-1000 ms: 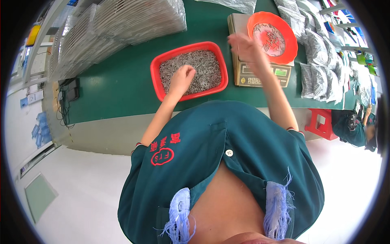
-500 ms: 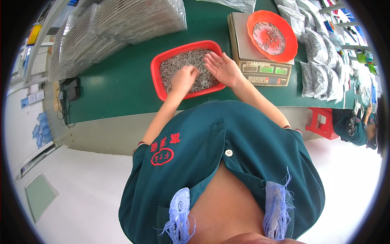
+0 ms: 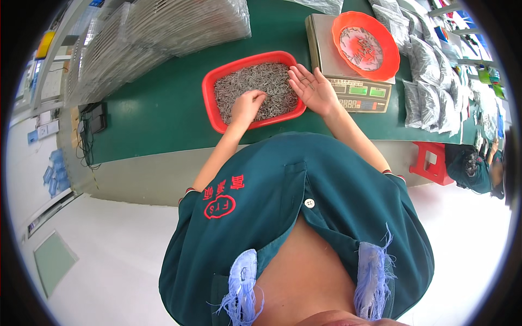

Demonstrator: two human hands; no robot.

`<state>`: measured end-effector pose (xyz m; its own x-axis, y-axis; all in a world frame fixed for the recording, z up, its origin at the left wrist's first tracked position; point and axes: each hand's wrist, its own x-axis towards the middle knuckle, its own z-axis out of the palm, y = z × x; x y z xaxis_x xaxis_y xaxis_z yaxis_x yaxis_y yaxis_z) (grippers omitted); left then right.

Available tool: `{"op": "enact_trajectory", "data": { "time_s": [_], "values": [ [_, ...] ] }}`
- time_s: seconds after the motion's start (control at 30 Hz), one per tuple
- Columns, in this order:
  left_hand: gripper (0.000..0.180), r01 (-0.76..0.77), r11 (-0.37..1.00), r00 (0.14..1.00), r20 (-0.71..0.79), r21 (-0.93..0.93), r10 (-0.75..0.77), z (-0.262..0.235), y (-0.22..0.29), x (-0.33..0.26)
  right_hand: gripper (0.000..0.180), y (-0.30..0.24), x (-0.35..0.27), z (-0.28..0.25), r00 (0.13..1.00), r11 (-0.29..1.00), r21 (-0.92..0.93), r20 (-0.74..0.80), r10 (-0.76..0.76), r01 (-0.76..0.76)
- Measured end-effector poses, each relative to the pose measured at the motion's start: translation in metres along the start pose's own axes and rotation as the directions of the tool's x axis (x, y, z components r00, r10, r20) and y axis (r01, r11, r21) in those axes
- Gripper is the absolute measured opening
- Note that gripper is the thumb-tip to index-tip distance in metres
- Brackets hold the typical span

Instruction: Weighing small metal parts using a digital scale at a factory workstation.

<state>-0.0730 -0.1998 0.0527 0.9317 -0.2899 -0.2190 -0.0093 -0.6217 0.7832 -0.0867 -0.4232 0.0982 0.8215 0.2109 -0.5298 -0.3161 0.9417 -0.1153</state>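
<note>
A red plastic basket (image 3: 211,111) on the green table holds a heap of small, thin grey metal pieces (image 3: 255,81), like screws or pins. Over the basket's near side my left hand (image 3: 246,107) is closed, thumb and fingertips pinched together. Whatever it pinches is too small to make out. My right hand (image 3: 316,93) lies palm up by the basket's right rim with its fingers stretched out. A few dark specks show at its fingers; I cannot tell whether they are metal pieces. Beyond it, an orange-red scalloped bowl (image 3: 390,54) contains more metal pieces.
The bowl stands on a digital weighing scale (image 3: 323,51). Stacked clear plastic packs (image 3: 185,27) rise at the back left, and filled clear bags (image 3: 424,68) are piled on the right. A black device with cables (image 3: 98,118) sits at the left edge. A red stool (image 3: 429,163) and another person (image 3: 470,168) are far right.
My right hand has moved right, from over the basket to its right rim, still palm up. My left hand stays pinched over the pieces with hardly any shift.
</note>
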Motion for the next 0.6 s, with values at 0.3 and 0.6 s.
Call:
{"op": "enact_trajectory", "data": {
  "time_s": [0.3, 0.6],
  "values": [
    [0.017, 0.043, 0.9, 0.994, -0.074, -0.434, -0.083, -0.023, 0.029, 0.002, 0.054, 0.008, 0.002, -0.002, 0.995, 0.996, 0.046, 0.06, 0.073, -0.076],
    [0.019, -0.342, 0.894, 0.934, -0.205, -0.29, 0.291, -0.03, 0.098, -0.014, 0.059, 0.013, 0.005, 0.005, 0.929, 0.97, 0.092, 0.32, 0.186, -0.226]
  ]
}}
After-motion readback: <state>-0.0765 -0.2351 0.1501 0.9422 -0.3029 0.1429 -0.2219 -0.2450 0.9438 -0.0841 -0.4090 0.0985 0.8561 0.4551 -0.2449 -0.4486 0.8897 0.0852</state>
